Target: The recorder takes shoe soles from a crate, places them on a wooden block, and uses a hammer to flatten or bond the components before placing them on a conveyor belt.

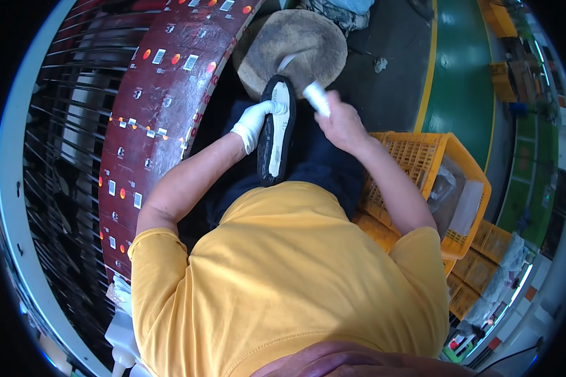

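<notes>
My left hand (258,121), in a white glove, grips a black shoe (264,149) around its middle. The shoe is held bottom up, and a long cream insole board (277,146) with markings faces me. My thumb lies over this board. Bare and closed, my right hand (344,125) holds a tool with a white handle (316,98) just right of the shoe's upper end. Blur hides the tool's far end, so I cannot tell its kind. Beyond the shoe stands a round wooden block (317,41) with a worn, dark top. A pale curved streak shows over it.
On the left runs a dark red wrapped surface (144,119) with printed stickers, beside a rack of metal bars (60,144). Yellow plastic crates (409,141) stand close to my right arm, one holding clear plastic bags. Farther right is a green floor strip (454,69) with yellow edge lines.
</notes>
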Demonstrator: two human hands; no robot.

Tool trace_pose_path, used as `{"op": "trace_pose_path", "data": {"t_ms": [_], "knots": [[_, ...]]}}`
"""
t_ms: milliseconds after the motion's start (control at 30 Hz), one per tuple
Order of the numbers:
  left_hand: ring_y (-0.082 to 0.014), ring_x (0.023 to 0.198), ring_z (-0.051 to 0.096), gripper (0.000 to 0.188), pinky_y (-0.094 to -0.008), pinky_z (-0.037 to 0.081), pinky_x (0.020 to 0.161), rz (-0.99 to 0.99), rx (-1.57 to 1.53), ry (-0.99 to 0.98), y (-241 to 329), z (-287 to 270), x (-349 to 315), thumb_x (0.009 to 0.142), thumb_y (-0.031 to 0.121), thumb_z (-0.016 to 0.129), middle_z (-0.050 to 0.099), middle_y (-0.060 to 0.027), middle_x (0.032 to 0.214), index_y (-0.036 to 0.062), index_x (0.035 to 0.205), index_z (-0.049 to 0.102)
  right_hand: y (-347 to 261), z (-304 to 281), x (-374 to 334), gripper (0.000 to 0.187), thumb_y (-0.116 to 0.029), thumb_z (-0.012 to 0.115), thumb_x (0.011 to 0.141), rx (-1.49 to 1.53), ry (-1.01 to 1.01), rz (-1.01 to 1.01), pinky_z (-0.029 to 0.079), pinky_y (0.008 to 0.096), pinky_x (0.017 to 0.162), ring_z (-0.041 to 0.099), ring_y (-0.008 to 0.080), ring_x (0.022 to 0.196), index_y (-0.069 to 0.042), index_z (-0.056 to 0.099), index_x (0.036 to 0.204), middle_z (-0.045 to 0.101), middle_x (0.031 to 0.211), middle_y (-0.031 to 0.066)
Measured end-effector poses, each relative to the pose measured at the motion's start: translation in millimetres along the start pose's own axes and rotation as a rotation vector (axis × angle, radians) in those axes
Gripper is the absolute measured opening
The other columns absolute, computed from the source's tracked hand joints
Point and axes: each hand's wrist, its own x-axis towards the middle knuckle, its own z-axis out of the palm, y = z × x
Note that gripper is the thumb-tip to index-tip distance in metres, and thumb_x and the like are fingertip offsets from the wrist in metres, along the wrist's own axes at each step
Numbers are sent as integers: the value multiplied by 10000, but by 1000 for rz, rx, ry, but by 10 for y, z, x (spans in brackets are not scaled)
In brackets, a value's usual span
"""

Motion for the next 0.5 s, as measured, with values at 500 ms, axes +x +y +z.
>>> {"op": "trace_pose_path", "data": {"t_ms": [500], "knots": [[-281,787,702,387,-416,569,777,24,-12,51,23,66,-102,800,291,815,754,-138,931,44,1091,752,-302,-897,29,260,-120,724,954,429,123,17,540,364,637,662,227,677,-28,536,1108,653,807,129]]}}
